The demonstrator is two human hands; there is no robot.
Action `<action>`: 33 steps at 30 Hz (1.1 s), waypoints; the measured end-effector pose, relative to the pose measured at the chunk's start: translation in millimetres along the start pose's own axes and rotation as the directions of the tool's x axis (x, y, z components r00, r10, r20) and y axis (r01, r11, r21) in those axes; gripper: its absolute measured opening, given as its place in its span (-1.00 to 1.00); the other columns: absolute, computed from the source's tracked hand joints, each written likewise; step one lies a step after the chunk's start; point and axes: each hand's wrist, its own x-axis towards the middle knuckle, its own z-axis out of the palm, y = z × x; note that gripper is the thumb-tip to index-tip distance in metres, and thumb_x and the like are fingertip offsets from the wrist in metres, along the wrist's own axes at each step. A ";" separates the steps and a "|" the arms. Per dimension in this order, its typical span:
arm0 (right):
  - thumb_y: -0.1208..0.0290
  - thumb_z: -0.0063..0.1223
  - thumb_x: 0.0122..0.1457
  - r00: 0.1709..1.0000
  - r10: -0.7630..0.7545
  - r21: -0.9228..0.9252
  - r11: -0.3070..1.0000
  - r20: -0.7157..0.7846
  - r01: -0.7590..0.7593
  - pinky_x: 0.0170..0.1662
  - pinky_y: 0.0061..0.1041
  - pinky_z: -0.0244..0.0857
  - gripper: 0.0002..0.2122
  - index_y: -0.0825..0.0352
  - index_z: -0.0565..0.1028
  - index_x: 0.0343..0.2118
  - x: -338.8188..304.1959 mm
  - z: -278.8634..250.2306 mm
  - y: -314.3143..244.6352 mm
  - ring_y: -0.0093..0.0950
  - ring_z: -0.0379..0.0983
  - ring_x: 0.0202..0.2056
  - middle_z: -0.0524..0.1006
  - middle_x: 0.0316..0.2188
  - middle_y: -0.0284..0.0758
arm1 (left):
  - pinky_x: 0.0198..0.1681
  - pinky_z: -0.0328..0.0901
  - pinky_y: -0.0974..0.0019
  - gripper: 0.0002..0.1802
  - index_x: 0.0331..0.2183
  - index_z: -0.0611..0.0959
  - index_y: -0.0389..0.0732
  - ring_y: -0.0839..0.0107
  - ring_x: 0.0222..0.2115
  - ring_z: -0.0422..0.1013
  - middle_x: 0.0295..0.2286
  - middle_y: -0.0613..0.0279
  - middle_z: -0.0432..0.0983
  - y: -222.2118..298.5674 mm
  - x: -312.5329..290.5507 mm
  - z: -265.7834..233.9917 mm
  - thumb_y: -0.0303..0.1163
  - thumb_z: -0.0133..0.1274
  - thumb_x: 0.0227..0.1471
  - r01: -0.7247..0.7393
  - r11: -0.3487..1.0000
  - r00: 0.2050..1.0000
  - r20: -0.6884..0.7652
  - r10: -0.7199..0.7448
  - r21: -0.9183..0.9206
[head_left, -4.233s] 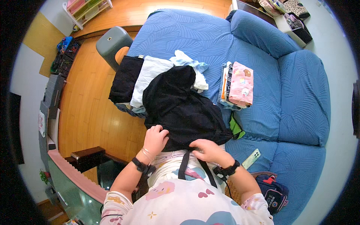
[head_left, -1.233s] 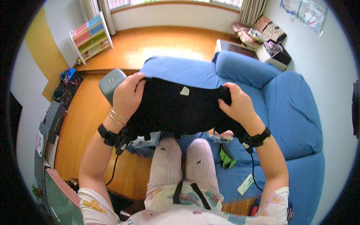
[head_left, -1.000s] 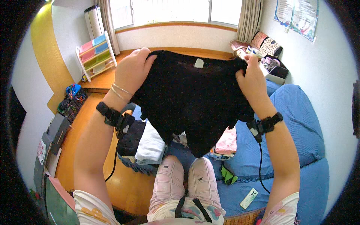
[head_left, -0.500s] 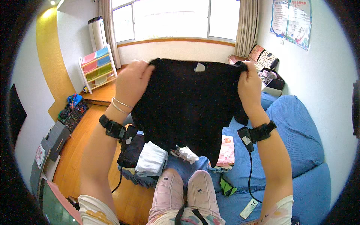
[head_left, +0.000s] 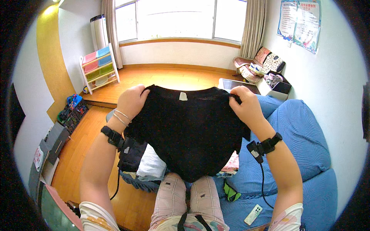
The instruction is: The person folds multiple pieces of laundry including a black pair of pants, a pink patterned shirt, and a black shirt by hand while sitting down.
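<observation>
A black short-sleeved T-shirt [head_left: 189, 131] hangs spread out in front of me, its neckline at the top and a small white label inside the collar. My left hand [head_left: 132, 101] pinches the cloth at the left shoulder. At the other shoulder, my right hand [head_left: 246, 106] is closed on the fabric in the same way. The lower edge of the shirt droops over my knees. Behind it, partly covered, are folded white clothes [head_left: 151, 163], a dark folded garment [head_left: 132, 156] and pink folded clothes [head_left: 231, 164].
A blue covered sofa [head_left: 300, 134] fills the right side, with a phone [head_left: 253, 215] and a green-and-black cloth item [head_left: 231, 190] on it. A bin rack [head_left: 100, 69] stands far left. Near the window sit a box with shoes [head_left: 275, 84] and a cushioned seat [head_left: 250, 69].
Both hands have come down and slightly closer together, lowering the T-shirt. The wooden floor and a low table beyond it now show above the collar.
</observation>
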 end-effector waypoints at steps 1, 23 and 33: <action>0.45 0.08 0.02 0.997 0.072 0.079 0.994 -0.022 -0.070 -0.27 -0.28 0.37 -0.86 0.39 0.49 -0.37 1.6 -0.1 -0.5 -0.15 0.48 -0.34 0.51 -0.40 -0.11 | -0.32 0.32 -0.04 -0.71 -0.37 0.52 -0.28 -0.12 -0.39 0.43 -0.46 -0.15 0.49 -0.8 -2.1 2.2 -0.21 -0.03 0.13 0.002 1.000 0.999 0.034 -0.001 -0.013; 0.57 0.03 0.08 0.843 0.474 0.734 0.473 0.253 -0.486 -0.30 -0.69 0.23 -0.91 0.31 0.49 -0.34 -7.1 -54.3 2.3 -0.68 0.36 -0.42 0.46 -0.46 -0.50 | -0.33 0.34 0.25 -0.65 -0.36 0.61 -0.37 0.17 -0.47 0.47 -0.52 -0.07 0.52 7.7 -1.7 -18.0 -0.21 0.05 0.10 0.003 0.955 0.988 0.146 0.042 -0.295; 0.39 0.15 0.07 0.256 0.774 0.643 -0.241 0.580 -0.727 -0.23 -0.34 0.34 -0.78 0.33 0.47 -0.23 -137.4 114.5 26.1 -0.43 0.42 -0.32 0.51 -0.37 -0.29 | -0.23 0.31 0.30 -0.59 -0.31 0.64 -0.35 0.48 -0.37 0.41 -0.40 0.29 0.57 45.5 -112.6 157.5 -0.14 -0.03 0.15 0.779 0.383 0.585 0.796 -0.157 -0.497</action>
